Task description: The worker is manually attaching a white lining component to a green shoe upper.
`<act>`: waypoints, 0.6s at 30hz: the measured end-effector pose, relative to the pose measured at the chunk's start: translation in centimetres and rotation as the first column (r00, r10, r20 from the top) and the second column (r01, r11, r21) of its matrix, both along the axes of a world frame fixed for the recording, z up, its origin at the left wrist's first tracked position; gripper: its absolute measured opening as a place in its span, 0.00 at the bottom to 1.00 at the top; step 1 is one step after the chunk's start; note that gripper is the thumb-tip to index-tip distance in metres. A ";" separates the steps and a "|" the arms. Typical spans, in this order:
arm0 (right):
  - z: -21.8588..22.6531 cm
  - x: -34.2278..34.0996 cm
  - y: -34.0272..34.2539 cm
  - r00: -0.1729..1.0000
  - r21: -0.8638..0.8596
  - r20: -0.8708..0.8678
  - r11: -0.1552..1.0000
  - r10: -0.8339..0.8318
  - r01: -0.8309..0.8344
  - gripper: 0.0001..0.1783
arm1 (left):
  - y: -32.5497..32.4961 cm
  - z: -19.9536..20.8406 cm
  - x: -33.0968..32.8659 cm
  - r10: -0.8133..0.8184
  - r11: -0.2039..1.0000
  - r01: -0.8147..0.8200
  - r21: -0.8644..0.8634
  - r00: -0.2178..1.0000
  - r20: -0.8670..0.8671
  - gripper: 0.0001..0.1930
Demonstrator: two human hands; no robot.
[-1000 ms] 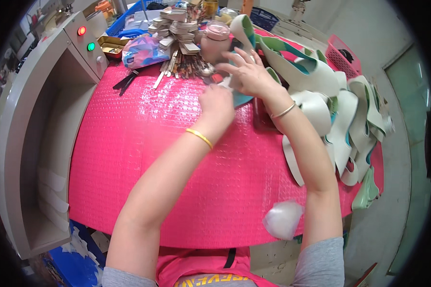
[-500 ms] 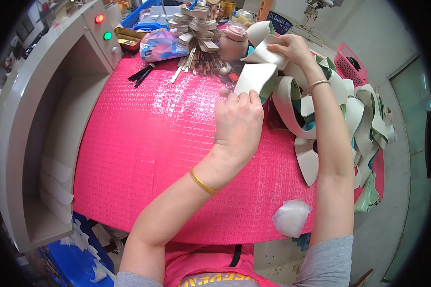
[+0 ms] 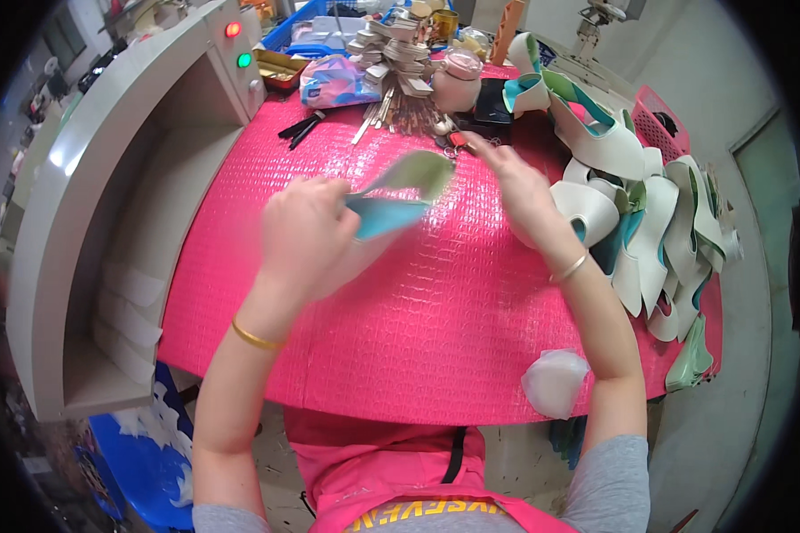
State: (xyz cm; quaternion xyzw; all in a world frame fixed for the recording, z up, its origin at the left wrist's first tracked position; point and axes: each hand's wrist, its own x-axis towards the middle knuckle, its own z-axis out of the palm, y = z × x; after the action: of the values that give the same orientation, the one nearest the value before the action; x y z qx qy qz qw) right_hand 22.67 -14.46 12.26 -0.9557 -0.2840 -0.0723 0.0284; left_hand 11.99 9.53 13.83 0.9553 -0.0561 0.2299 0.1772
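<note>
My left hand (image 3: 309, 226) is closed around the edge of a shoe upper, a curved white piece with green and blue lining (image 3: 391, 216). It is held over the pink table and smeared by motion. My right hand (image 3: 520, 186) is apart from it, to its right, with fingers stretched out and nothing seen in them; it too is a little blurred. Right beside that hand lies a heap of white shoe uppers (image 3: 658, 226), lined in green and blue, some looped over each other.
A grey box-shaped machine (image 3: 89, 240) with red and green lights stands at the left. Along the back are a tissue pack (image 3: 336, 82), stacked pale strips (image 3: 398, 53), a round pinkish jar (image 3: 457, 82) and a pink basket (image 3: 662, 124). Thin white sheets (image 3: 556, 384) lie at the front edge.
My left hand has drawn a shoe upper away from the heap, to the left and nearer me. My right hand has let go of the white pieces and come back toward me.
</note>
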 end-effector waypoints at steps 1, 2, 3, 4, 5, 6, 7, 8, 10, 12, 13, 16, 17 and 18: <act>0.2 0.7 -2.1 0.989 0.025 -0.057 0.990 -0.136 0.138 0.41 | 0.8 -0.4 -0.3 0.069 0.997 -0.067 0.029 0.996 -0.056 0.10; -0.7 2.5 -5.1 0.980 0.060 -0.037 0.979 -0.193 0.195 0.39 | 1.1 -0.5 -0.1 0.124 0.991 -0.118 0.062 0.987 -0.106 0.10; -1.6 4.1 -6.9 0.972 0.106 -0.023 0.966 -0.235 0.236 0.36 | 1.5 -0.2 -0.1 0.122 0.991 -0.116 0.068 0.987 -0.100 0.10; -1.2 4.0 -7.0 0.995 0.262 0.087 0.965 -0.040 0.016 0.36 | 1.8 0.0 -0.7 0.009 1.000 -0.004 0.026 0.986 -0.164 0.10; 0.4 2.8 -4.6 0.982 0.342 0.161 0.927 0.102 -0.153 0.35 | 2.1 0.5 -1.8 -0.090 0.996 0.088 -0.018 0.969 -0.229 0.10; 2.9 0.5 -0.9 0.957 0.528 0.052 0.805 0.287 -0.270 0.35 | 2.3 0.9 -2.6 -0.069 0.998 0.068 -0.012 0.968 -0.242 0.10; 3.6 -0.6 2.3 0.860 0.713 -0.077 0.631 0.505 -0.307 0.36 | 2.4 1.8 -3.1 -0.251 0.952 0.280 0.125 0.945 -0.211 0.09; 4.0 -1.5 4.6 0.766 0.680 -0.092 0.603 0.636 -0.418 0.40 | 2.1 2.6 -3.3 -0.439 0.837 0.481 0.262 0.875 -0.204 0.09; 4.4 -3.4 7.8 0.448 0.759 -0.388 0.555 0.806 -0.341 0.38 | 1.0 4.1 -4.5 -0.503 0.783 0.517 0.347 0.853 -0.136 0.12; 3.2 -3.4 8.0 0.173 0.773 -0.547 0.573 0.819 -0.271 0.35 | 1.2 4.5 -5.5 -0.571 0.719 0.546 0.430 0.817 -0.083 0.16; 2.4 -3.5 8.3 -0.142 0.764 -0.641 0.607 0.754 -0.220 0.33 | 2.0 4.2 -6.1 -0.608 0.704 0.507 0.498 0.792 0.052 0.24; 2.3 -9.2 6.8 -0.061 0.829 -0.552 0.555 0.832 0.065 0.29 | 1.5 1.3 -8.3 -0.478 0.781 0.596 -0.187 0.762 0.437 0.39; 1.5 -10.8 6.3 -0.055 0.829 -0.550 0.553 0.833 0.083 0.29 | 0.9 -0.7 -8.7 -0.209 0.296 0.551 -0.780 0.835 0.509 0.47; 0.4 -12.4 5.8 -0.106 0.828 -0.458 0.467 0.882 0.310 0.27 | 2.1 -3.0 -9.6 -0.376 -0.032 0.338 -0.941 0.868 0.325 0.50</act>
State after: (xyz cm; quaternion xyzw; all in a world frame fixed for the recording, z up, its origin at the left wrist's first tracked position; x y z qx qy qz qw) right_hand 10.30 -8.70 12.71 -0.4446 -0.3625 0.5062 0.6440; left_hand 2.37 11.65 10.87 0.5345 -0.1277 0.1384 0.8239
